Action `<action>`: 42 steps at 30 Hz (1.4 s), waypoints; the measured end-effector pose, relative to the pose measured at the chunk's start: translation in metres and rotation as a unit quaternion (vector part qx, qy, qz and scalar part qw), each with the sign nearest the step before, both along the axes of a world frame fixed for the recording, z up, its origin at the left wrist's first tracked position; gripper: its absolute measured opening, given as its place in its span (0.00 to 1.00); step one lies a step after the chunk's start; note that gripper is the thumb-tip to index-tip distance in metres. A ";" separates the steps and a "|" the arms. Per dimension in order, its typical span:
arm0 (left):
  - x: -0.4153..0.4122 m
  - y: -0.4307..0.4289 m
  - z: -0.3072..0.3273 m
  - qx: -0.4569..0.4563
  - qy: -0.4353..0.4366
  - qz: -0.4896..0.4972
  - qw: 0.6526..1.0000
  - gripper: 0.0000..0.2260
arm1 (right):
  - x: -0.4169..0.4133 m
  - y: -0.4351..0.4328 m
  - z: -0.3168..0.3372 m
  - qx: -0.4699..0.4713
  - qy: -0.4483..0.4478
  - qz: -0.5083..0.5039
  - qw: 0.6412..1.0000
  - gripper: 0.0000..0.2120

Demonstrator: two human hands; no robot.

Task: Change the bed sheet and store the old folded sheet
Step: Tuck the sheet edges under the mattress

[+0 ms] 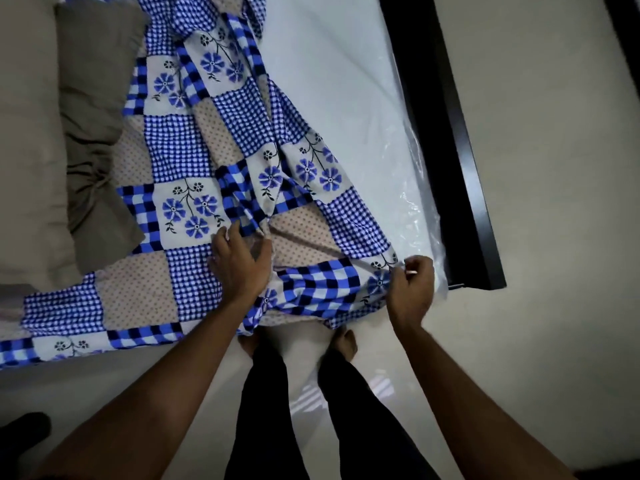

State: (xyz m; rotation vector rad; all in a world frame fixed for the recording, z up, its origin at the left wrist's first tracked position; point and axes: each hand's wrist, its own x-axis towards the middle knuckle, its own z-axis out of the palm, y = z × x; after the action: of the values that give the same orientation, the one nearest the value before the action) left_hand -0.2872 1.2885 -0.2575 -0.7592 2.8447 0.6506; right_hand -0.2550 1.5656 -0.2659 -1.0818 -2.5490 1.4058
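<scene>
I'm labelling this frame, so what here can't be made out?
Head view:
- sheet: runs off top and left edges.
- left hand: its back hides whether it grips or presses the sheet.
- right hand: pale speck at its fingers, too small to identify.
- dark shape, lower left: cut off by the edge.
</scene>
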 end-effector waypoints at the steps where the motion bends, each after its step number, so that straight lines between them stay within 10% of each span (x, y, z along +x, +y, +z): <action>1: 0.000 0.007 0.004 -0.023 0.036 -0.054 0.998 0.33 | -0.008 -0.003 0.002 -0.011 -0.031 0.035 0.999 0.12; 5: -0.001 0.041 0.010 -0.028 0.068 -0.266 0.961 0.26 | -0.039 -0.012 0.005 0.042 -0.138 0.183 0.972 0.16; 8: -0.007 0.062 0.007 -0.002 0.033 -0.367 0.930 0.26 | -0.042 0.001 0.003 0.063 -0.087 0.112 0.988 0.08; 16: -0.037 0.093 0.005 0.012 -0.076 -0.355 0.932 0.31 | -0.040 0.112 -0.006 -0.053 0.043 -0.133 0.989 0.05; 29: -0.050 0.173 0.003 0.079 -0.144 -0.474 0.865 0.16 | 0.012 0.159 -0.044 0.013 -0.141 -0.224 0.964 0.10; 33: -0.055 0.194 0.006 0.165 -0.169 -0.428 0.872 0.08 | -0.020 0.142 -0.032 0.101 -0.058 -0.132 0.984 0.17; 42: -0.132 0.186 0.008 0.181 0.006 -0.271 0.946 0.06 | -0.191 0.077 -0.028 -0.039 -0.024 0.131 0.990 0.19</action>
State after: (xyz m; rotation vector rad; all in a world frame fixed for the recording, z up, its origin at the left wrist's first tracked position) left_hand -0.4192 1.4740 -0.2493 0.0855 2.6308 1.0243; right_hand -0.4459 1.6427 -0.2939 -0.8221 -2.7768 1.5638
